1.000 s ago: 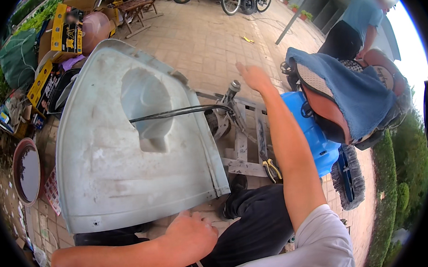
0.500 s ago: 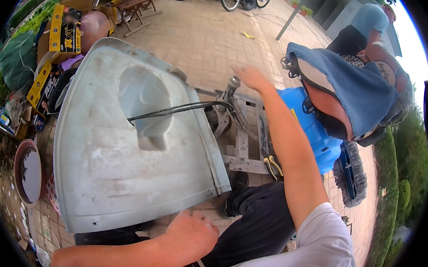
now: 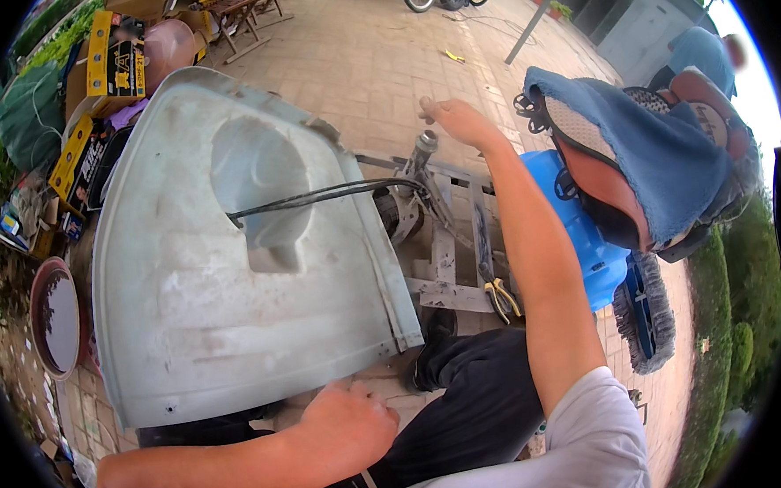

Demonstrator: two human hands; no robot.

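Observation:
My right hand (image 3: 459, 121) is held just above the upright metal tube (image 3: 424, 145) of a dirty metal frame (image 3: 444, 250). Its fingers are drawn together in a pinch; whatever they hold, if anything, is too small to make out. Down by my lap, my left hand (image 3: 347, 420) is curled closed, its fingertips mostly hidden, with nothing visible in it. A large pale grey-green panel (image 3: 210, 333) with a round hollow stands in front of me, next to the left hand. Black cables (image 3: 317, 197) run from a hole in this panel to the tube.
Yellow-handled pliers (image 3: 503, 300) lie on the frame. A blue plastic container (image 3: 575, 225) stands beside my right arm, near a seat under a blue towel (image 3: 642, 151) and a grey brush (image 3: 643, 319). Boxes (image 3: 116, 59) and a round basin (image 3: 59, 319) are at left. Another person (image 3: 699, 60) is far right.
My right hand has risen slightly, and its fingers have gone from stretched out to drawn together. My left hand stays put. The person at far right has shifted, and the view has tilted a little.

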